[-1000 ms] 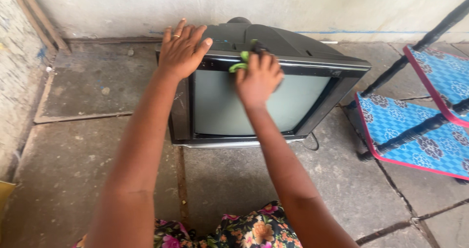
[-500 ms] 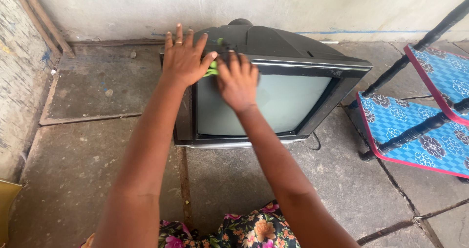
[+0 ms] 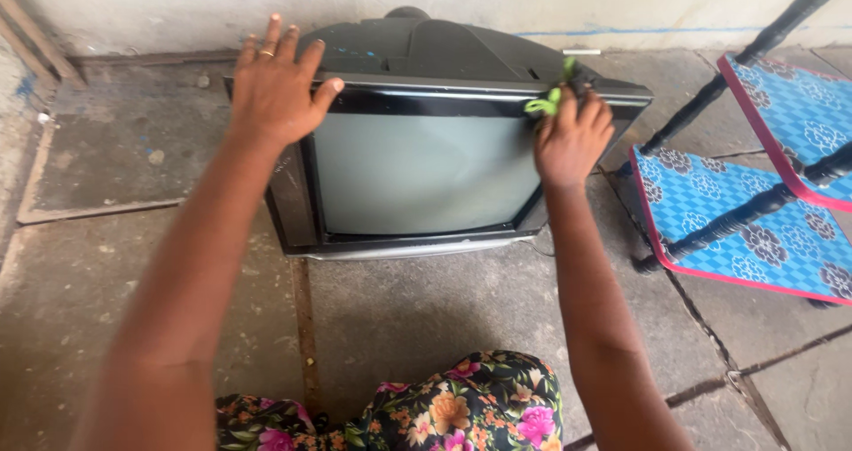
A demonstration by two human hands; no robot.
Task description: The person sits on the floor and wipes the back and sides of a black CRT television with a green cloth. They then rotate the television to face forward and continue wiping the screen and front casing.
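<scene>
An old black box television (image 3: 417, 171) with a grey screen stands on the stone floor against the wall. My left hand (image 3: 275, 83) lies flat, fingers spread, on its top left corner, a ring on one finger. My right hand (image 3: 572, 136) presses a green and black cloth (image 3: 550, 100) against the frame at the top right corner of the screen. Most of the cloth is hidden under my fingers.
A low piece of furniture with black legs (image 3: 737, 216) and blue patterned, red-edged shelves (image 3: 745, 238) stands close on the right of the television. A rough plaster wall (image 3: 532, 3) runs behind. My floral-clad lap (image 3: 461, 407) is at the bottom.
My right hand has swept the cloth from the top left of the screen across to the top right corner. My left hand has stayed on the television's top left corner.
</scene>
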